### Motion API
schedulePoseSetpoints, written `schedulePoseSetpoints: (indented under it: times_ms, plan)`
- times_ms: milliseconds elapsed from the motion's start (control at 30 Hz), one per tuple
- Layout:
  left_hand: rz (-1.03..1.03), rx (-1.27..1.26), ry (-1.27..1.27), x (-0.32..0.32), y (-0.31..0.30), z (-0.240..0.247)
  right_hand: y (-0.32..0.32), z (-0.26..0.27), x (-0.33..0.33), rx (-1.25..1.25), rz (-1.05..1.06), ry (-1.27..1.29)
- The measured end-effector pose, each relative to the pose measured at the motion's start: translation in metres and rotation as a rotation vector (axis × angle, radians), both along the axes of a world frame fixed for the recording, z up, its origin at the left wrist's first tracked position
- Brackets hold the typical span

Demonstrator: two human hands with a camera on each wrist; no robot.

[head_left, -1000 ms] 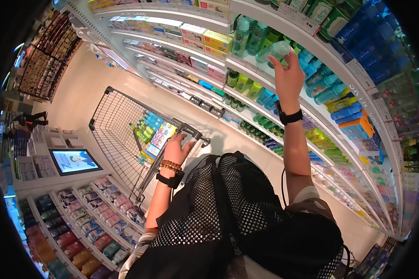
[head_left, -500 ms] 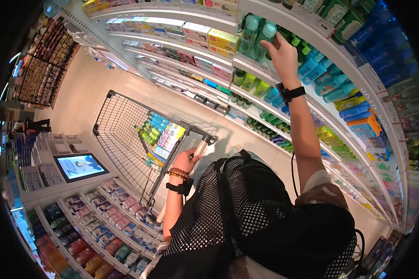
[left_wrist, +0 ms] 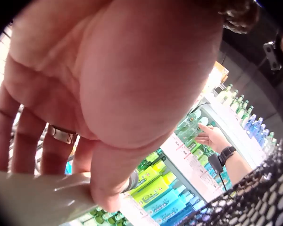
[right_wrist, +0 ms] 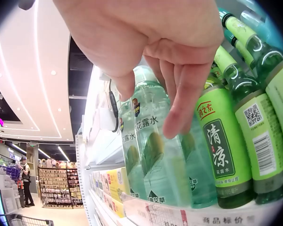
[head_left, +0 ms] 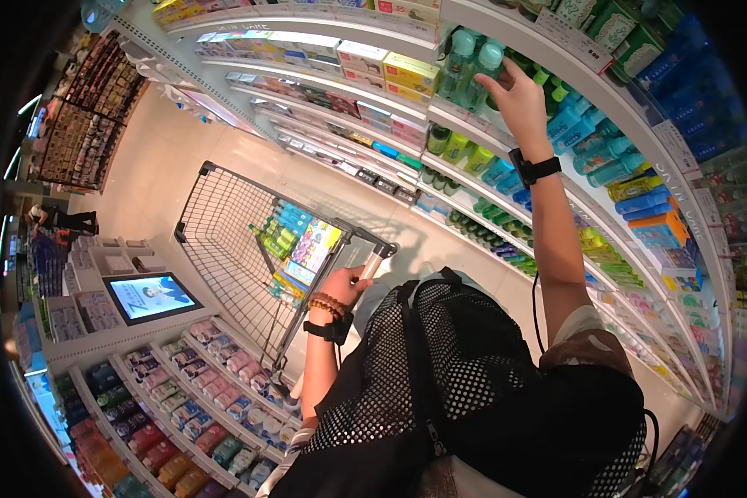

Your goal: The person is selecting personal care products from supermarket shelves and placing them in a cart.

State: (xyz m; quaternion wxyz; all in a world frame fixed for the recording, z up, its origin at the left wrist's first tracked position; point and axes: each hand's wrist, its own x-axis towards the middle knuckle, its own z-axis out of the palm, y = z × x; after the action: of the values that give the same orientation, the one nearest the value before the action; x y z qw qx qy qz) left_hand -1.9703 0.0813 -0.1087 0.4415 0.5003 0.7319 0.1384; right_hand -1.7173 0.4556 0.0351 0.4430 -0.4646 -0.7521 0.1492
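Observation:
On a shelf at the upper right of the head view, my right hand (head_left: pixel 521 104) holds the upper part of a clear pale-green floral water bottle (right_wrist: pixel 155 136). The right wrist view shows the thumb on its left side and the fingers on its right. That bottle stands upright beside a matching bottle (head_left: pixel 456 62), close to the shelf's front edge. My left hand (head_left: pixel 344 288) grips the light handle (left_wrist: pixel 42 200) of a shopping cart (head_left: pixel 216 199), the thumb on the near side and the fingers over it. Green and blue bottles (head_left: pixel 282 228) and a colourful pack (head_left: pixel 314 249) lie in the cart.
Green-labelled glass bottles (right_wrist: pixel 226 146) stand just right of the held bottle. Yellow boxes (head_left: pixel 411 75) sit on its left. A shelf (head_left: pixel 174 398) of packaged goods and a screen (head_left: pixel 152 297) flank the cart's left side. A person (right_wrist: pixel 25 181) stands farther down the aisle.
The bottle in my right hand went from tilted over the shelf edge to upright beside its match, then stayed there. My left hand has closed more around the cart handle.

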Motion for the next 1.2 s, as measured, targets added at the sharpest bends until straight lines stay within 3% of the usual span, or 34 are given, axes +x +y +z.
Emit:
schedulePoseSetpoints:
  times_ms: [100, 200, 233, 300, 333, 367, 400, 433, 467, 533, 567, 600, 633, 667, 700, 733, 767, 800, 867, 933, 1067, 1100, 1200]
  plan:
    - [-0.061, 0.004, 0.053, 0.005, -0.002, 0.005, -0.004, 0.0, -0.004, 0.069, -0.047, 0.031]
    - [-0.102, -0.057, 0.051, 0.011, 0.009, 0.007, -0.056, 0.006, 0.007, 0.123, -0.133, 0.151]
    - [-0.168, 0.005, 0.116, 0.023, 0.009, -0.003, -0.088, -0.028, 0.022, 0.021, -0.009, 0.27]
    - [-0.232, 0.064, 0.172, 0.045, 0.011, -0.012, -0.126, -0.029, -0.012, -0.141, 0.179, 0.186]
    - [-0.258, 0.067, 0.159, 0.048, 0.009, -0.009, -0.165, -0.071, -0.012, -0.269, 0.352, -0.091]
    - [-0.227, 0.054, 0.128, 0.046, -0.001, -0.015, -0.186, -0.106, -0.023, -0.254, 0.536, -0.033]
    - [-0.196, 0.043, 0.098, 0.046, -0.009, -0.021, -0.192, -0.102, -0.037, -0.429, 0.56, -0.081]
    - [-0.192, 0.155, -0.075, 0.049, -0.01, -0.007, -0.226, -0.132, -0.039, -0.202, 0.696, -0.164]
    - [-0.155, 0.234, -0.277, 0.043, -0.016, -0.017, -0.242, -0.143, -0.042, -0.36, 0.741, -0.152]
    - [-0.002, 0.212, -0.423, 0.012, -0.024, -0.016, -0.256, -0.137, -0.052, -0.182, 0.738, -0.298]
    - [0.287, 0.042, -0.624, -0.009, -0.025, -0.008, -0.262, -0.137, -0.054, -0.193, 0.741, -0.299]
    - [0.279, 0.095, -0.577, -0.024, -0.022, -0.002, -0.268, -0.139, -0.054, -0.19, 0.689, -0.335]
    - [0.718, 0.05, -0.62, -0.073, -0.034, -0.062, -0.271, -0.142, -0.055, -0.183, 0.629, -0.375]
    - [0.861, 0.126, -0.468, -0.105, -0.038, -0.095, -0.274, -0.147, -0.057, -0.105, 0.597, -0.414]
    - [0.843, 0.147, -0.467, -0.124, -0.038, -0.116, -0.275, -0.149, -0.056, -0.103, 0.589, -0.416]
    - [1.087, 0.224, -0.167, -0.172, -0.057, -0.217, -0.274, -0.15, -0.054, -0.098, 0.576, -0.424]
    - [1.081, 0.187, 0.053, -0.21, -0.081, -0.314, -0.273, -0.155, -0.059, -0.155, 0.565, -0.435]
    - [1.093, 0.073, 0.01, -0.222, -0.07, -0.312, -0.272, -0.161, -0.064, -0.211, 0.554, -0.446]
    - [1.234, -0.107, 0.202, -0.258, -0.075, -0.385, -0.277, -0.152, -0.053, -0.199, 0.569, -0.44]
    - [1.344, -0.268, 0.182, -0.269, -0.05, -0.395, -0.278, -0.161, -0.053, -0.232, 0.549, -0.498]
    - [1.182, -0.714, -0.02, -0.293, -0.026, -0.471, -0.273, -0.181, -0.061, -0.236, 0.467, -0.584]
    - [1.309, -0.424, 0.048, -0.287, -0.023, -0.436, -0.272, -0.179, -0.073, -0.267, 0.479, -0.56]
    - [1.309, -0.362, 0.135, -0.301, -0.046, -0.451, -0.276, -0.175, -0.083, -0.3, 0.458, -0.545]
